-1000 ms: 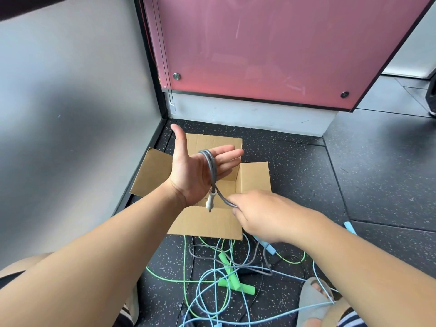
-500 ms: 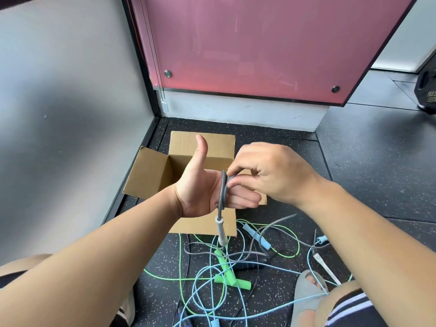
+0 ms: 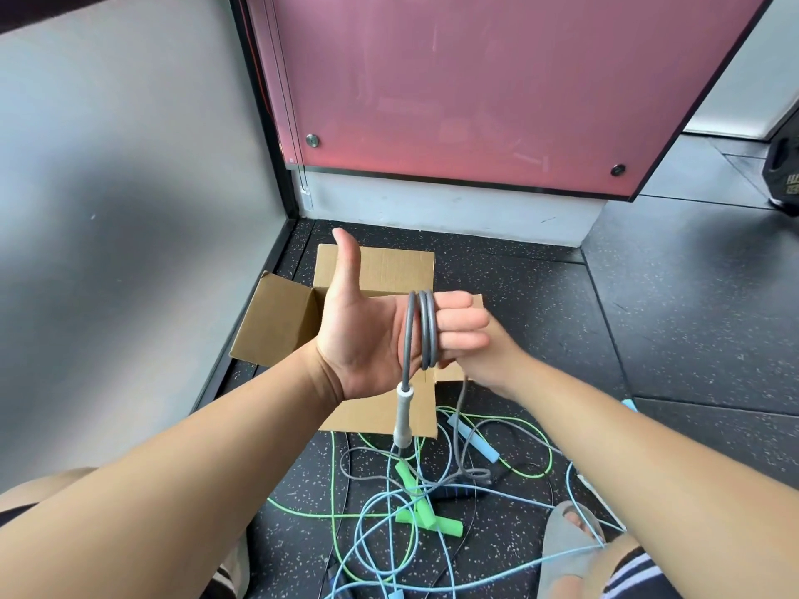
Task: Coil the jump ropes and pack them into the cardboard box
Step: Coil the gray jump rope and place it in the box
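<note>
Brown cardboard box (image 3: 276,322) stands flaps-open on the black speckled rubber floor (image 3: 540,304), just behind our hands. Nearer us sprawls a tangle of green and pale blue jump ropes (image 3: 426,518), not yet coiled. Our left hand (image 3: 367,335) is flat, thumb up, fingers straight, with the grey rubber jump rope (image 3: 421,328) wound about three turns round them. Our right hand (image 3: 490,361) sits behind those fingers; it probably feeds the loose length, but we cannot tell its grip. The rope's pale grey handle (image 3: 404,415) dangles below the palm. We should lay each turn snug beside the one before, evenly taut, so the coil slides off whole.
</note>
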